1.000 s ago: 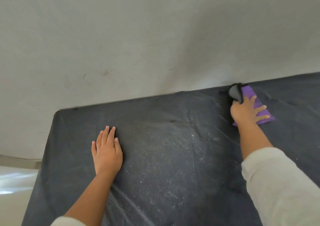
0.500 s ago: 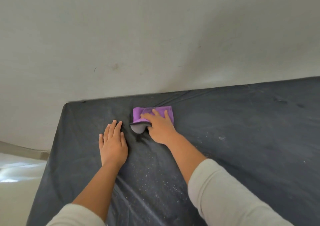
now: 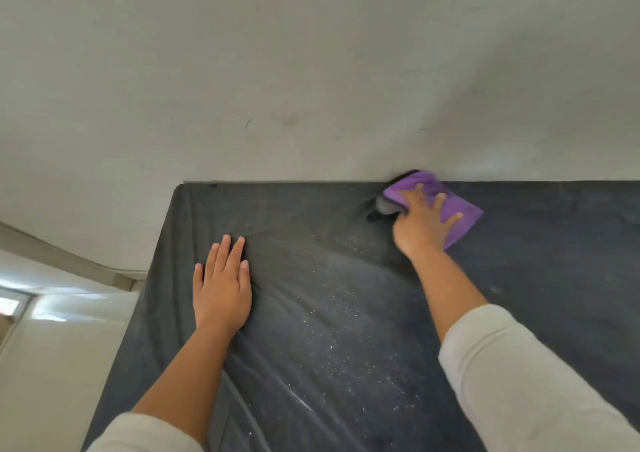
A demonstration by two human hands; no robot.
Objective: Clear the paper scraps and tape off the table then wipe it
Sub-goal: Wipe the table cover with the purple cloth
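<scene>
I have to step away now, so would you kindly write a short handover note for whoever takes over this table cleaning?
Left hand: flat, fingers straight, pressing the dark table cover down near its left edge.
Right hand: fingers spread, pressing the purple cloth at the back edge by the wall.
Done: no paper scraps or tape in view.
Left: pale specks dust the cover's middle and near part; wipe there.

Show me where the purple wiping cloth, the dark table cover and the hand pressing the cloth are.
purple wiping cloth [image 3: 460,214]: head view, bare right part of the cloth.
dark wrinkled table cover [image 3: 554,261]: head view, bare stretch at right.
right hand [image 3: 420,225]: head view, back of the hand.
</scene>
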